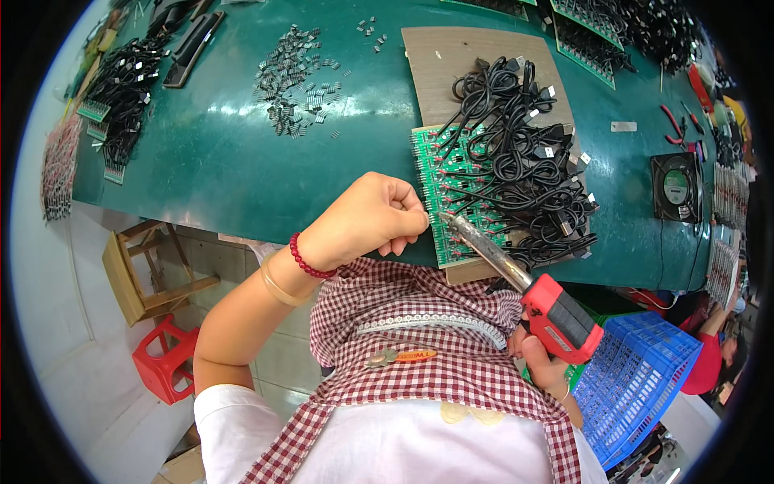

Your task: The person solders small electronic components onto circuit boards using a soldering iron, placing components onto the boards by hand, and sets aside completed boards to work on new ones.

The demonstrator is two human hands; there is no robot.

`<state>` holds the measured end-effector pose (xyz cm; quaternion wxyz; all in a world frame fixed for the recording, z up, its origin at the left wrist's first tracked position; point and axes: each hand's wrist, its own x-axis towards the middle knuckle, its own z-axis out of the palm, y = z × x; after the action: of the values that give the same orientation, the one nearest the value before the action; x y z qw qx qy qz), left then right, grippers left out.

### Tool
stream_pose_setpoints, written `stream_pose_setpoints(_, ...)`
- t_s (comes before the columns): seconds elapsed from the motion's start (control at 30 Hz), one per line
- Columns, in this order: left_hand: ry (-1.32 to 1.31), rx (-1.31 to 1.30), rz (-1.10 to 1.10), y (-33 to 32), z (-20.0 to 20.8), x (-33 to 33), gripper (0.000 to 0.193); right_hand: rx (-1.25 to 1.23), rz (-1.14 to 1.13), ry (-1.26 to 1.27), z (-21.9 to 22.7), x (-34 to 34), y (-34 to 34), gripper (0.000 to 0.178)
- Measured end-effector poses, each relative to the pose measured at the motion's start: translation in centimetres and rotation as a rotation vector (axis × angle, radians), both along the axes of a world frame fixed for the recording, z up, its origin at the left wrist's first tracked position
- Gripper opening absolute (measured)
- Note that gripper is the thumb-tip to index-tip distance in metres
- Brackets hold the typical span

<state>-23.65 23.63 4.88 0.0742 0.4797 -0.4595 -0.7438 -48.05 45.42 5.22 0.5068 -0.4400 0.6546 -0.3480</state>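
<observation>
My right hand (542, 363) is wrapped round the red and black handle of a soldering iron (498, 260). The iron's tip reaches the left part of a green circuit board panel (442, 181); whether it touches cannot be told. At the panel's left edge, my left hand (387, 216) is closed, thumb and forefinger pinched near the row of pins. Whatever those fingers hold, if anything, is hidden. Coiled black USB cables (516, 165) run from the panel and lie heaped over its right side. Panel and cables rest on a brown wooden board (439, 64).
Small black pin parts (294, 81) lie scattered on the green table (218, 153). More cables (121, 105) are piled at far left. To the right are a small black fan (676, 187), red-handled pliers (671, 125) and, lower down, a blue crate (637, 371). Another person (705, 355) is beyond it.
</observation>
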Motion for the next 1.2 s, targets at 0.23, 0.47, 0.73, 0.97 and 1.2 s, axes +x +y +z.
stream_pose_setpoints(0.23,0.012,0.006,0.007,-0.1,-0.3,0.0,0.010,-0.054,0.131,0.064,-0.8,-0.4,-0.1,0.026)
stream_pose_setpoints(0.47,0.020,0.007,0.005,-0.1,-0.2,0.0,0.010,-0.023,0.148,0.023,-0.6,-0.5,-0.1,0.030)
stream_pose_setpoints(0.73,0.015,0.017,0.012,-0.1,-0.2,0.1,0.010,-0.075,0.034,-0.158,0.0,0.0,0.1,0.036)
stream_pose_setpoints(0.97,0.044,0.004,-0.005,0.0,-0.1,0.5,0.010,-0.052,0.008,-0.172,0.0,0.3,0.2,0.040)
stream_pose_setpoints(1.2,0.087,-0.017,-0.003,0.4,-0.5,0.7,0.010,-0.078,0.024,-0.125,-0.6,-0.1,0.7,0.035)
